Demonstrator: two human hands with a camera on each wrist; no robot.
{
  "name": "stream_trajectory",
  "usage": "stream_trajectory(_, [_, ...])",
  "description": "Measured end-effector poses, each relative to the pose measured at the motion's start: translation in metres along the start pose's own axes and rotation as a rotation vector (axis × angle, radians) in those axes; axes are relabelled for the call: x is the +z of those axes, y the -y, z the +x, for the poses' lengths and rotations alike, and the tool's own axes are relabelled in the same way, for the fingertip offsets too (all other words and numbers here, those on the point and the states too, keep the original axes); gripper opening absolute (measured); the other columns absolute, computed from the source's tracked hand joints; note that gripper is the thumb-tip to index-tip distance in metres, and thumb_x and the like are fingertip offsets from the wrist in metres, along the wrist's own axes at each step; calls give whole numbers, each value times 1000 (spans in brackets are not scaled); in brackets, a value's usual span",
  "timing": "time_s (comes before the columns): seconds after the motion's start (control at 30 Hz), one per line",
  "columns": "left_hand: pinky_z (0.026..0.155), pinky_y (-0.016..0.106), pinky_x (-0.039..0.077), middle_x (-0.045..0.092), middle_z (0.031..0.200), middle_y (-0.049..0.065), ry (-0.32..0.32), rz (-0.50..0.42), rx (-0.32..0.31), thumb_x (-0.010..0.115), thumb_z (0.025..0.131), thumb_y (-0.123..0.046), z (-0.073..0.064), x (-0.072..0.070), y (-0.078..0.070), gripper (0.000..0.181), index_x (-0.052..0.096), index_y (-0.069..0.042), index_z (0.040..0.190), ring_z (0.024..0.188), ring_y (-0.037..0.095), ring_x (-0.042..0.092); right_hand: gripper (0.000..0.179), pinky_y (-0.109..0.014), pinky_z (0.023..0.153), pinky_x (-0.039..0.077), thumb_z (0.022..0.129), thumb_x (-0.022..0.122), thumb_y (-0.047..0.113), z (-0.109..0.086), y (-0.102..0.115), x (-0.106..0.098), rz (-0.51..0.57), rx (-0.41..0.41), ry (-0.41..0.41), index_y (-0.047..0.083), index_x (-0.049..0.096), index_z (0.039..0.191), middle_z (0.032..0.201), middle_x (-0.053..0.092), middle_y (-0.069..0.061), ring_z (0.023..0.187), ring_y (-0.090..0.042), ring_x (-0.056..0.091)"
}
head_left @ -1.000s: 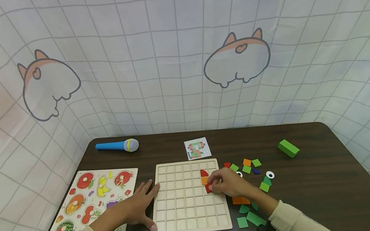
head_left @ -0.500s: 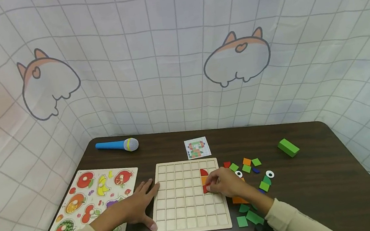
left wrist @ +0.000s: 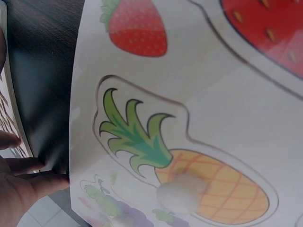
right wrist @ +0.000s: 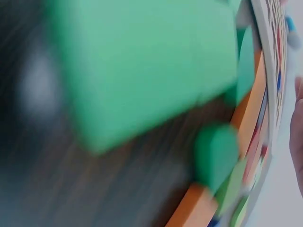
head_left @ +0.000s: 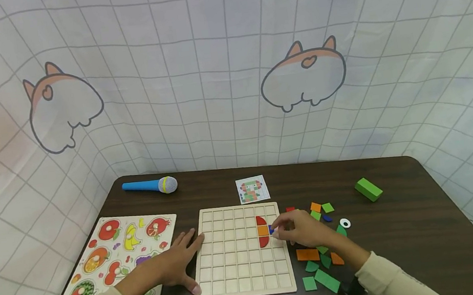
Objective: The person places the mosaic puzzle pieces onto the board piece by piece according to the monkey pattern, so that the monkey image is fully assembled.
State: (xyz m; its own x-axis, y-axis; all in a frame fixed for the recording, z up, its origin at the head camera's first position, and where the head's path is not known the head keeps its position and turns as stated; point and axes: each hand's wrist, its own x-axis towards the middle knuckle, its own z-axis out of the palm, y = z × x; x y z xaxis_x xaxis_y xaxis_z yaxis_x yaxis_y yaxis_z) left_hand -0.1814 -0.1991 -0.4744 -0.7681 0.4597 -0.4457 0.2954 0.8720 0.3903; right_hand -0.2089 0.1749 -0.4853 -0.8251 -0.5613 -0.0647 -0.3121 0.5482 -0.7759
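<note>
A wooden grid board (head_left: 245, 293) lies in front of me in the head view. My left hand (head_left: 177, 263) rests at its left edge, fingers spread, thumb near the lower corner. Set in one column of cells are a red quarter-round piece (head_left: 261, 221), an orange square (head_left: 263, 231) and a second red quarter-round piece (head_left: 264, 242). Just right of the orange square, my right hand (head_left: 301, 229) pinches a small blue piece (head_left: 270, 229) over the board; the fingers partly hide its shape. The right wrist view shows only part of the right hand (right wrist: 297, 137) at its edge.
Loose green, orange and other pieces (head_left: 327, 281) lie right of the board, with a white ring (head_left: 345, 223). A patterned card (head_left: 252, 190) sits behind it. A fruit knob puzzle (head_left: 112, 251) lies at left, a toy microphone (head_left: 150, 186) behind, a green block (head_left: 368, 189) at right.
The right hand has let go of the second red piece, now in its cell below the orange square, and has moved slightly right with a blue piece. The left hand has stayed put.
</note>
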Motion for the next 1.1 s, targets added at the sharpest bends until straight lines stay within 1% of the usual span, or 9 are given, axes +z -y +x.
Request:
stream_trajectory(0.07, [111,65,34,11,167,23,1,6,-4,88,63,-57,0,0,0,127,19,-16,161,152,49,9,24,-25,52,48,98,66,21,-7,-8,-8,-3,0,-2,3,71,112,82,64,0,56,-14,58])
stream_trajectory(0.13, [111,65,34,11,167,23,2,14,-6,88,63,-58,0,0,0,128,19,-15,161,153,49,9,24,-25,53,49,98,66,23,-15,-16,-15,-13,6,-10,5,71,113,85,64,1,57,-12,57])
stream_trajectory(0.33, [111,66,33,11,167,22,10,23,-15,88,62,-58,1,1,1,128,18,-15,161,153,48,9,29,-28,58,54,98,67,26,-39,-38,-37,-14,14,-33,3,69,116,91,65,-2,62,-16,60])
stream_trajectory(0.47, [111,67,32,12,166,22,11,23,-13,88,62,-57,1,1,1,129,19,-15,161,152,49,10,28,-26,59,53,98,68,26,-54,-47,-49,-46,3,-66,3,70,115,90,67,0,64,-11,60])
stream_trajectory(0.67, [111,67,32,12,166,23,10,22,-9,88,62,-57,1,2,1,128,20,-14,161,152,50,10,24,-25,60,51,97,69,24,-73,-58,-64,-102,-8,-125,6,72,112,90,68,3,67,-10,61])
stream_trajectory(0.77, [111,67,32,12,166,23,7,25,-11,88,62,-58,0,2,1,127,20,-15,161,152,50,10,21,-24,56,49,96,69,23,-82,-63,-67,-125,-23,-136,8,73,110,90,68,3,61,-5,56])
stream_trajectory(0.87, [110,67,33,13,166,23,5,32,-10,88,62,-58,1,1,1,127,20,-15,161,152,50,11,20,-24,53,48,95,70,24,-90,-64,-68,-119,-14,-124,9,74,108,90,68,5,58,-2,53])
stream_trajectory(1.0, [111,66,33,12,166,23,7,29,-9,87,62,-58,1,1,1,127,20,-15,161,152,50,10,20,-23,52,47,93,73,27,-99,-58,-64,-89,-2,-83,12,75,105,87,67,7,58,-2,52])
stream_trajectory(1.1, [111,66,33,11,166,23,9,20,-6,87,63,-59,1,2,1,127,20,-16,161,152,50,10,19,-23,53,47,92,74,28,-106,-52,-57,-49,-23,-36,13,76,103,89,70,7,59,-1,52])
